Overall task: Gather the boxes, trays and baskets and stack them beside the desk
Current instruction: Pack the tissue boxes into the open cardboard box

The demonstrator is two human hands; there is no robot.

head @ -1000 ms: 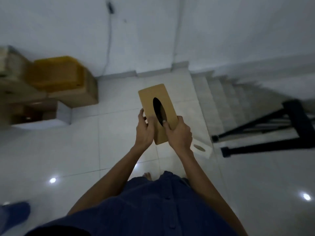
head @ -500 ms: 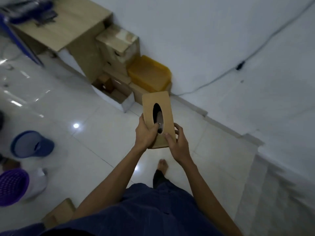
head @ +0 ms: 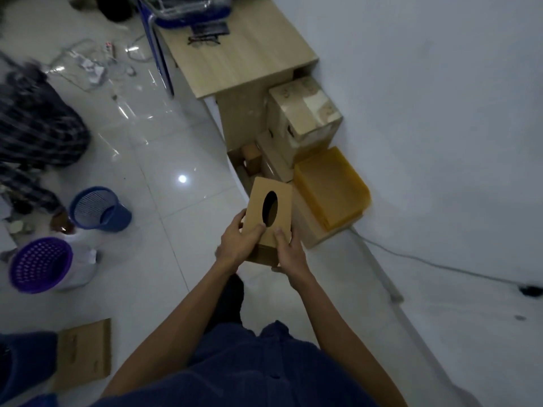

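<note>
Both hands hold a brown cardboard tissue box with an oval opening [head: 269, 210] near the pile beside the light wooden desk [head: 235, 51].

The pile's taped cardboard carton [head: 305, 113] carries unreadable print; a yellow plastic tray [head: 329, 186] sits on a carton partly hidden behind the box. 2 mesh baskets, blue [head: 98, 208] and purple [head: 39, 264], stand left. Left hand [head: 238, 242] and right hand [head: 289, 251] are curled around the box's near end.

Dim, bluish and slightly grainy overall, with small hot glare spots on the glossy floor tiles [head: 182, 179] left of centre. Heavy motion blur at the left edge, smearing a checked garment [head: 35, 124]. Wide-angle bending of straight lines toward the frame's corners, soft shadows only.
</note>
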